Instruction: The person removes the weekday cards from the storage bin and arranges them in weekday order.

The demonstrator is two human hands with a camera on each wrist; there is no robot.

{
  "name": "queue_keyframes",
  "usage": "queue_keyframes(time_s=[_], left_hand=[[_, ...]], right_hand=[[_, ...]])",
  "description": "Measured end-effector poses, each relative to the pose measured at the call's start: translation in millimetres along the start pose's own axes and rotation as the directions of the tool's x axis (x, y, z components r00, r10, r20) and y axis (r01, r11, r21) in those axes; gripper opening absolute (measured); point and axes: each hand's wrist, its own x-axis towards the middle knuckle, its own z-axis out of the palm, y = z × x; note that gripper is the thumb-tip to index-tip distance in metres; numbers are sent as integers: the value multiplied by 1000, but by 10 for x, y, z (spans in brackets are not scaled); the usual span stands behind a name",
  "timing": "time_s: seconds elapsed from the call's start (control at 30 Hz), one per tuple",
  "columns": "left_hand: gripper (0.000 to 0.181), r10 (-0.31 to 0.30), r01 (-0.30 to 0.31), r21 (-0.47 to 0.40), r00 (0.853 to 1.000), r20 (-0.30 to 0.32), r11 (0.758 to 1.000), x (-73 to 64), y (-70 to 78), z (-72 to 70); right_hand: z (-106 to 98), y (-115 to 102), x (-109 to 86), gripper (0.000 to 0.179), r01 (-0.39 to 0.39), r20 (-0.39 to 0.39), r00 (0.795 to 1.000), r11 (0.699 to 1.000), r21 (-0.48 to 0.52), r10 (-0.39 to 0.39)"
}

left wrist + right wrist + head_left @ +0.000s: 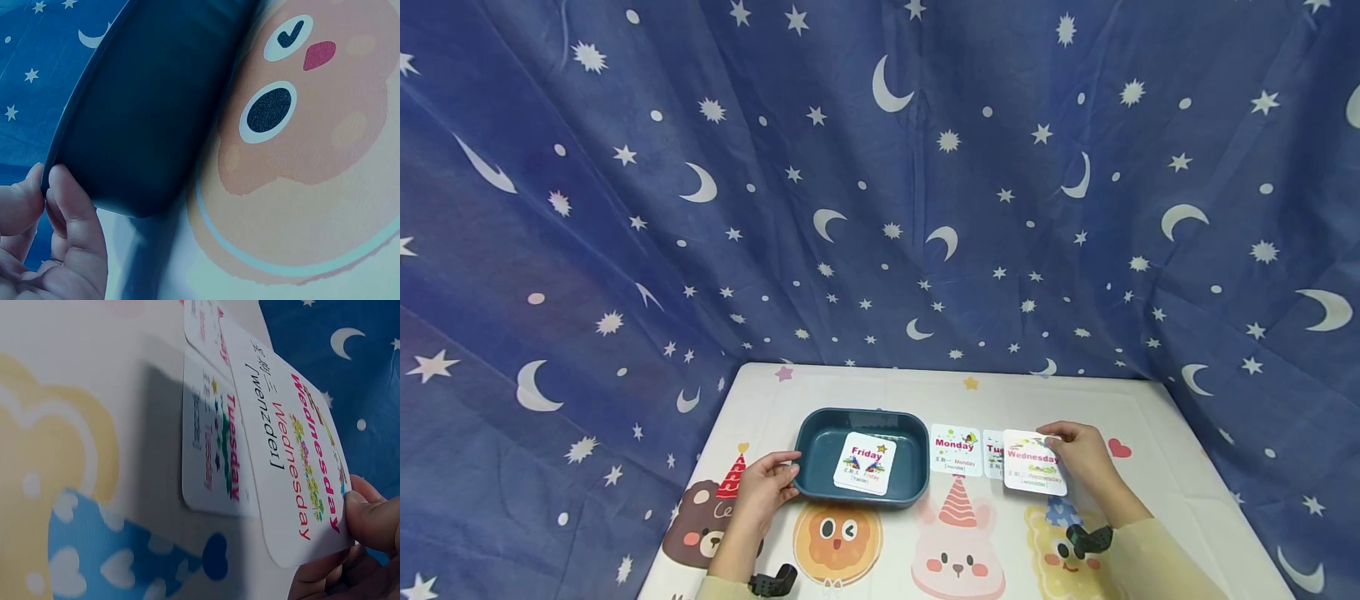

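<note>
My left hand [765, 486] pinches the rim of a dark teal tray [917, 492] at its left end; the left wrist view shows thumb and fingers on either side of that rim. Inside the tray lies a Friday card [865, 463], with the edge of another card under it. A Wednesday card [294, 456] is pinched at its upper right corner by my right hand [1084, 454], raised over the table. It partly covers the Tuesday card [215, 437] in the head view. Left of that, beside the tray, lies the Monday card [956, 451].
A white tablecloth [880, 383] with cartoon prints covers the table, its back edge close to a blue curtain [880, 250] with moons and stars. Each wrist wears a black camera strap, one on the left wrist [772, 581] and one on the right [1088, 541].
</note>
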Motion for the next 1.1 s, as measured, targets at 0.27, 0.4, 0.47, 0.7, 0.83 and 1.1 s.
queue_keyframes(time_s=[0.27, 0.4, 0.47, 0.7, 0.83, 1.1], left_hand=[[31, -2, 2, 6, 1000, -3, 1000, 1, -3, 12], [32, -2, 2, 10, 1000, -1, 1000, 4, -9, 8], [32, -2, 2, 9, 1000, 0, 1000, 4, -6, 6], [31, -2, 1, 13, 1000, 5, 1000, 6, 1, 1], [28, -3, 3, 13, 1000, -3, 1000, -1, 3, 5], [28, -2, 2, 5, 1000, -15, 1000, 2, 1, 13]], right_hand=[[-136, 188, 81, 24, -30, -37, 999, 999, -25, 29], [-184, 291, 146, 24, -50, -50, 998, 998, -33, 48], [-202, 336, 176, 24, -61, -53, 997, 997, -41, 59], [-251, 477, 255, 25, -86, -31, 996, 992, -90, 83], [-278, 520, 294, 23, -80, -18, 997, 990, -114, 79], [-282, 542, 374, 24, -87, -2, 996, 985, -152, 87]])
